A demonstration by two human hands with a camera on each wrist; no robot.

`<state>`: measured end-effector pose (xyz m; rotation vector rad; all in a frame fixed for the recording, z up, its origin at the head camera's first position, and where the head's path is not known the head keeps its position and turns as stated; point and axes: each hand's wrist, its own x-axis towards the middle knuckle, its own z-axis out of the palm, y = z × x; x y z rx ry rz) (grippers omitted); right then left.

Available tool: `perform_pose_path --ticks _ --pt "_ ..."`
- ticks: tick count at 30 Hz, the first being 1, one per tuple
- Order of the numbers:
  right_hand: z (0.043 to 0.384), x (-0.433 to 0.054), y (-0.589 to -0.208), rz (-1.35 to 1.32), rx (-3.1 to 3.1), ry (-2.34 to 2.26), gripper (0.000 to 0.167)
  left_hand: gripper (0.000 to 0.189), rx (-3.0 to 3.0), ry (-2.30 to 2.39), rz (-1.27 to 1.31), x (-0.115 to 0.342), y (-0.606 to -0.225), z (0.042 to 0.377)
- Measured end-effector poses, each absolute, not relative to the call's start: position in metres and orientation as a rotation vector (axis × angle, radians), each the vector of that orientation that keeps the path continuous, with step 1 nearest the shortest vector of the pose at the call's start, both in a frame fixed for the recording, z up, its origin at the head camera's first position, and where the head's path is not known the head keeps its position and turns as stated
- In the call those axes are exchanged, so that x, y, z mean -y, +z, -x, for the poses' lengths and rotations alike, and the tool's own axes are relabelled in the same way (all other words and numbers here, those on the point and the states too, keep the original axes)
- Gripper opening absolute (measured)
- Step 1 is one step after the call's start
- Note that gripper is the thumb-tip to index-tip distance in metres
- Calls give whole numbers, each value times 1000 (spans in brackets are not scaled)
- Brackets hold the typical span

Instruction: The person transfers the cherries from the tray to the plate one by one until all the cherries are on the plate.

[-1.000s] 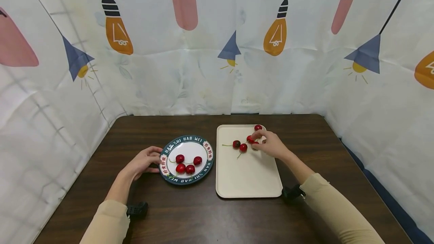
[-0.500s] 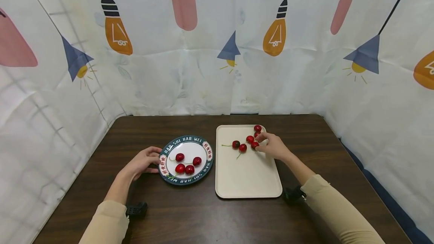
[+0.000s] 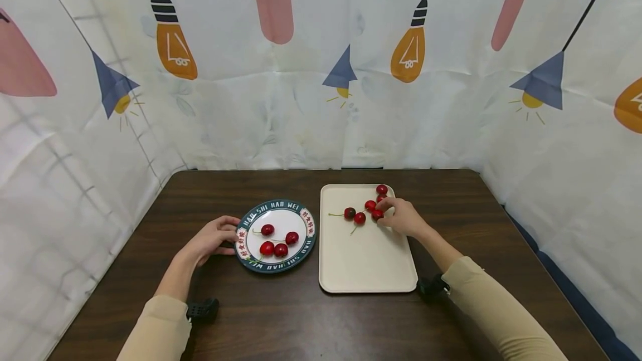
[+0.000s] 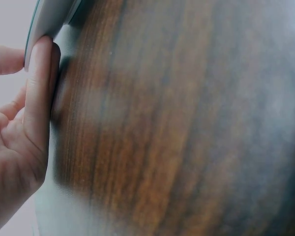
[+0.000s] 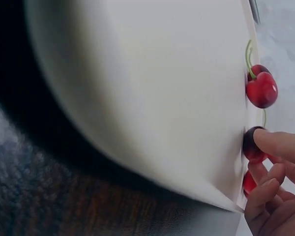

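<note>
My left hand (image 3: 213, 240) holds the left rim of a round plate (image 3: 280, 267) with a dark green patterned border. In the left wrist view its fingers (image 4: 38, 83) lie at the plate's edge (image 4: 45, 22). Several red cherries with stems rest on the plate, one cherry (image 3: 267, 229) toward its back. My right hand (image 3: 403, 217) is over the cream rectangular tray (image 3: 368, 263), thumb and fingers pinching a dark red cherry (image 5: 253, 150) at its right side. Other cherries (image 3: 359, 218) lie around it on the tray, some partly hidden by the fingers.
Plate and tray stand side by side on a dark wooden table (image 3: 321, 327), with a narrow gap between them. A white curtain (image 3: 301, 121) printed with lamps hangs behind and at both sides. A black strap device (image 3: 203, 310) sits at the left wrist.
The right hand's fingers have shifted slightly from the tray's back cherries onto the nearer cherry. The back cherry on the plate has rolled a little. The left hand stays at the rim.
</note>
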<state>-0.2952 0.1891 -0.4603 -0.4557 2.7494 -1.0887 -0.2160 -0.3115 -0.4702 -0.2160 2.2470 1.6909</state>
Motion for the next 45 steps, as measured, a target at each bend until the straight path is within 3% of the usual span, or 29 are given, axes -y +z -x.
perform_pose_path --ticks 21,45 --pt "293 -190 -439 648 -2772 -1152 28 54 -2245 1700 191 314 -470 216" --pt "287 -134 -419 796 -2665 -1185 27 55 -2252 1704 229 312 -471 216"
